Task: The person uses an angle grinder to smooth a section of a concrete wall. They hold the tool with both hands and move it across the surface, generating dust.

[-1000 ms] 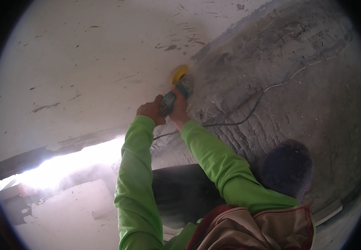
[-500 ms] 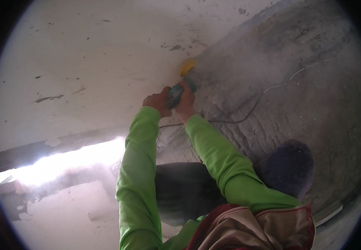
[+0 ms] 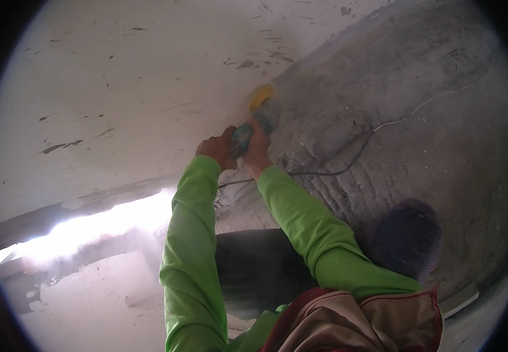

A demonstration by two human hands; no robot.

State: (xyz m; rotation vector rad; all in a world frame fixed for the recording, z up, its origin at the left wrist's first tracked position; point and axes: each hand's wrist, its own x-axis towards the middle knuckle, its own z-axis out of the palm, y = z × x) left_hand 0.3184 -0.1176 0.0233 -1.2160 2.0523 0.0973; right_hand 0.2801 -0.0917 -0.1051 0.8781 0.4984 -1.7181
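A teal angle grinder (image 3: 241,139) with a yellow disc or guard (image 3: 261,97) at its far end is held out in front of me. My left hand (image 3: 219,149) is closed round the rear of its body. Just to the right, my right hand (image 3: 258,144) wraps round the body nearer the yellow part. That yellow end is at the line where the pale wall (image 3: 119,105) meets the rough grey surface (image 3: 442,152). Dust hangs around it and blurs the contact, so I cannot tell whether it touches.
A cable (image 3: 330,173), dark near my hands and pale farther off, runs over the grey surface to the right. Glaring light comes through a long gap (image 3: 107,220) at left. My dark-clothed leg (image 3: 260,264) is beneath my arms. A pale strip (image 3: 461,301) lies at lower right.
Both hands and the grinder have shifted slightly left and down in the picture. The grip looks the same. Dust has spread differently over the grey surface.
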